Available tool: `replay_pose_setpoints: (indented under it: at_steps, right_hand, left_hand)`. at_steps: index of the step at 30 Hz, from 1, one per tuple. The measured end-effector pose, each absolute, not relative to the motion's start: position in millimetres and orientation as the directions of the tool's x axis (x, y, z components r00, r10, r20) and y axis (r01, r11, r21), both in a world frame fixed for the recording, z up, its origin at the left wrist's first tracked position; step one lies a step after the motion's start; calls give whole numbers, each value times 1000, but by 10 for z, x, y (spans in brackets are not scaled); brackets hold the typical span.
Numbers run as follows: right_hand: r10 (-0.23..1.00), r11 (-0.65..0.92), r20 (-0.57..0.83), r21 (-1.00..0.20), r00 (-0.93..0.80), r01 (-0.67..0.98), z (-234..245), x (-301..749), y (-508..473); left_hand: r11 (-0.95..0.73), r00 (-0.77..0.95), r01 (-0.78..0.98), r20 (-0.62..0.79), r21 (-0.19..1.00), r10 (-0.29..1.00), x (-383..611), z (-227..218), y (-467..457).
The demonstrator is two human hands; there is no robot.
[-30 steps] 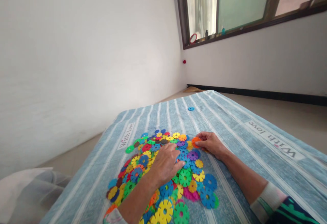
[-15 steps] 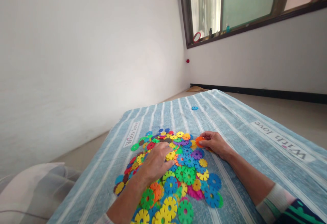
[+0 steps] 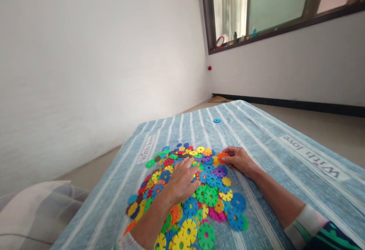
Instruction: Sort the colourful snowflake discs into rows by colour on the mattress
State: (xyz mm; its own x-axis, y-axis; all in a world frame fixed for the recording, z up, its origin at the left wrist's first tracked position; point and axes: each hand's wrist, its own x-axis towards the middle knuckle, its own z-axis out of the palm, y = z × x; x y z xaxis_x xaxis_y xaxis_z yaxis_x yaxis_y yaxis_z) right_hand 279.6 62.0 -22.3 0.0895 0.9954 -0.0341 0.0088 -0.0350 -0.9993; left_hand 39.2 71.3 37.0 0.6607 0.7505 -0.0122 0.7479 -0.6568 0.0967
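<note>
Striped cloth (image 3: 265, 170) bears disc pile (image 3: 211, 195); right fingers (image 3: 230, 150) pinch orange disc (image 3: 220, 156)

Orange disc (image 3: 220, 156): round, notched rim, partly hidden; pinched in right fingers (image 3: 233, 150), by the far right edge of the heap (image 3: 190, 201); heap made of like discs, overlapping, mostly flat, spread beneath and around left fingers (image 3: 184, 164); yellow, green, blue, red, brown, pink among them; many with a centre hole; purple disc (image 3: 217, 172) just nearside of right fingers; blue disc (image 3: 217, 121) alone, flat, well beyond both sets of fingers, apart from the heap.
</note>
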Motion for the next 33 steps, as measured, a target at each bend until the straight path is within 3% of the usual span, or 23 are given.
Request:
replay_pose_setpoints:
  at_steps: [8,13,22,33]
  right_hand:
    - [993,-47,-46,-999,106,7,-171,2774,599]
    - [993,-51,-49,-999,110,12,-171,2778,602]
    - [994,-45,-45,-999,100,0,-199,2792,611]
    - [996,-15,-24,-995,87,-100,-155,2773,587]
  left_hand:
    - [-564,578,800,-10,204,816,505,373,708]
    - [-604,605,775,59,183,794,526,322,672]
    - [-624,626,755,58,201,777,584,301,635]
    - [-595,587,669,173,445,791,598,386,606]
